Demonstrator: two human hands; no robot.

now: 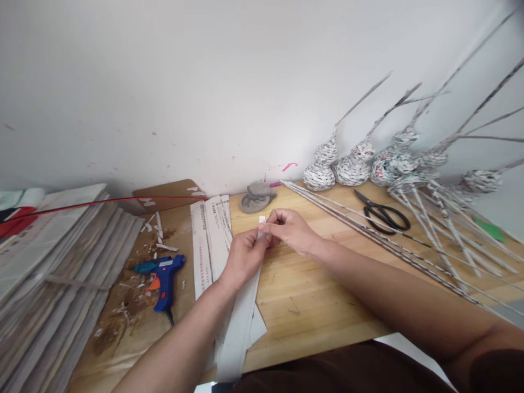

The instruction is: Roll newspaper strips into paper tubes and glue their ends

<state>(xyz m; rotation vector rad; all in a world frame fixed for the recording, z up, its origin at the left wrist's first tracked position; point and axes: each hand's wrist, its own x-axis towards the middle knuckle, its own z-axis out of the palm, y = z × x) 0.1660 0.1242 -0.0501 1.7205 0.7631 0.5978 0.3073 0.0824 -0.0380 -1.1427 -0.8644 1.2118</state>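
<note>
My left hand [248,254] and my right hand [289,229] meet above the wooden table. Both are closed on the upper end of a long white paper strip [241,322], whose tip shows between the fingers. The strip hangs down toward the table's front edge. More printed paper strips [202,245] lie beneath and to the left of my left hand. Just beyond the hands sits a grey cloth pad [257,197].
A blue glue gun [166,278] lies on stained cardboard at left, beside stacked newspapers [61,262]. Black scissors [382,213], long rolled paper sticks [380,240] and several woven paper gourd shapes [352,170] are at right. A wall stands behind.
</note>
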